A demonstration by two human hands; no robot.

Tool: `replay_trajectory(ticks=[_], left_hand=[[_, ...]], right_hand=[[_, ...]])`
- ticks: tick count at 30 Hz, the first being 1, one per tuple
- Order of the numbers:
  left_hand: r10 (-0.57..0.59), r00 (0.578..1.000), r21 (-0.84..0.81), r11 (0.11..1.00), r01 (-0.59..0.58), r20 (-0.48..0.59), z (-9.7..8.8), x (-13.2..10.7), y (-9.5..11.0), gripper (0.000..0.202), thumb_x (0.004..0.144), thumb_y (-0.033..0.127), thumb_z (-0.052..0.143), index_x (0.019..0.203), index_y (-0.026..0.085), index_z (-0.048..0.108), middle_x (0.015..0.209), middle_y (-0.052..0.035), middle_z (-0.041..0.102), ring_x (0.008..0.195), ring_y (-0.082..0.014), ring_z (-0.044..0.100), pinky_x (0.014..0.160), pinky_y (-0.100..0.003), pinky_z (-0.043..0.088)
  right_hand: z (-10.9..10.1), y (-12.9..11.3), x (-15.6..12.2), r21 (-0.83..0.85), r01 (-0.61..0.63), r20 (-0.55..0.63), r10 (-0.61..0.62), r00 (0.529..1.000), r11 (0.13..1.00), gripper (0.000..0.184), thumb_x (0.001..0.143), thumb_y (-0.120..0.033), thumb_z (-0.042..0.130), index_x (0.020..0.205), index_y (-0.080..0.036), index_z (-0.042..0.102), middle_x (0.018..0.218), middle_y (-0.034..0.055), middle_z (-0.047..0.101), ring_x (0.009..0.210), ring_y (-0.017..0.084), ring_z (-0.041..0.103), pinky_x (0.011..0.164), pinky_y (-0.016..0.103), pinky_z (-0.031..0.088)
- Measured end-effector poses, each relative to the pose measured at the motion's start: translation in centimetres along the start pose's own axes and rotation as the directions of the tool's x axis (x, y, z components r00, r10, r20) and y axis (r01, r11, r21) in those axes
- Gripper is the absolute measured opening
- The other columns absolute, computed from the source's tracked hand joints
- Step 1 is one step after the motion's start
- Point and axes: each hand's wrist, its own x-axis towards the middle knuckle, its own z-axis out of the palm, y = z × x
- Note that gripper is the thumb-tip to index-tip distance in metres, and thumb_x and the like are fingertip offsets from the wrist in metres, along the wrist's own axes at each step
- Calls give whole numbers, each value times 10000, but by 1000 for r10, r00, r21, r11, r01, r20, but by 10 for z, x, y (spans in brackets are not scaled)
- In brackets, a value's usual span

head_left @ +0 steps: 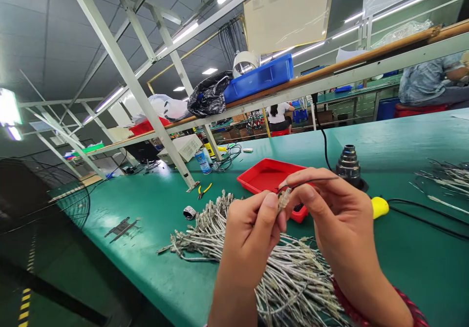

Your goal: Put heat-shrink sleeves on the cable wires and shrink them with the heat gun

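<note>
My left hand (252, 229) and my right hand (333, 214) meet above the green bench (146, 210), both pinched on a small clear connector (284, 198). A thin black wire (311, 181) runs from the connector over my right fingers. Below my hands lies a large bundle of grey wires with clear connectors (256, 258). A red tray (269, 175) sits just behind my fingers.
A black stepped metal fixture (349, 163) and a yellow object (380, 207) with black cables stand at the right. Yellow-handled cutters (204, 189) and a tape roll (189, 213) lie left. More wires (447, 175) lie far right. A blue bin (262, 78) sits on the shelf; people sit behind.
</note>
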Motion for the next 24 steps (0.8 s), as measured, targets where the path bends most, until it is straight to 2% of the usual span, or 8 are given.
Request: replay_trajectory(ticks=[4, 6, 8, 10, 12, 17, 20, 24], left_hand=[[7, 1000, 13, 1000, -6, -16, -2, 4, -2, 448, 989, 452, 435, 655, 159, 495, 464, 57, 324, 376, -30, 254, 359, -175, 163], [19, 999, 52, 999, -17, -48, -2, 6, -3, 447, 989, 454, 433, 653, 164, 487, 461, 59, 323, 376, -37, 256, 358, -184, 171], [50, 996, 110, 993, -42, -77, -2, 8, -4, 449, 989, 456, 429, 650, 166, 482, 462, 60, 331, 378, -41, 262, 365, -187, 196], [95, 991, 182, 980, -77, -94, -1, 9, -4, 449, 994, 447, 420, 648, 167, 483, 459, 61, 335, 379, -43, 272, 376, -189, 217], [157, 981, 298, 948, -116, -117, -1, 10, -5, 438, 1001, 417, 414, 651, 167, 495, 458, 60, 346, 386, -47, 292, 395, -195, 232], [301, 944, 558, 810, -179, -134, 0, 8, -4, 368, 1000, 326, 436, 675, 173, 514, 486, 59, 383, 407, -54, 334, 457, -218, 263], [279, 959, 598, 777, -197, -46, -2, 7, -1, 376, 997, 301, 441, 649, 172, 499, 462, 60, 419, 405, -59, 376, 472, -220, 282], [185, 981, 603, 777, -183, 59, -7, 9, 4, 347, 999, 300, 435, 717, 174, 592, 600, 24, 600, 544, -86, 549, 561, -210, 374]], right_hand=[[-5, 2, -1, 41, -36, 59, 34, 998, 999, 262, 943, -358, 574, 1190, -333, 657, 1028, -21, 683, 635, 48, 646, 656, 162, 558], [-8, 2, 0, 31, -70, 84, 67, 994, 997, 308, 943, -396, 564, 1232, -325, 642, 1003, -12, 699, 678, 66, 661, 676, 167, 563], [-11, 0, 2, -4, -108, 118, 108, 987, 994, 325, 926, -400, 592, 1232, -307, 650, 893, -12, 719, 720, 82, 674, 692, 156, 562], [-13, -2, 4, -42, -128, 148, 133, 980, 991, 293, 920, -379, 606, 1190, -295, 682, 799, -16, 720, 735, 87, 678, 701, 144, 557], [-13, -4, 6, -72, -129, 161, 139, 977, 989, 235, 920, -342, 609, 1120, -290, 721, 797, -14, 724, 730, 89, 675, 695, 140, 555], [-12, -6, 8, -135, -143, 158, 164, 974, 980, 172, 897, -304, 635, 1001, -258, 765, 801, 4, 718, 723, 124, 659, 664, 188, 560], [-12, -5, 9, -138, -183, 121, 200, 972, 973, 120, 847, -311, 697, 896, -235, 776, 816, 8, 719, 749, 142, 657, 670, 199, 548], [-14, -4, 10, -135, -194, 170, 215, 962, 972, 204, 898, -327, 632, 765, -206, 728, 676, -8, 655, 635, 116, 596, 588, 190, 494]])
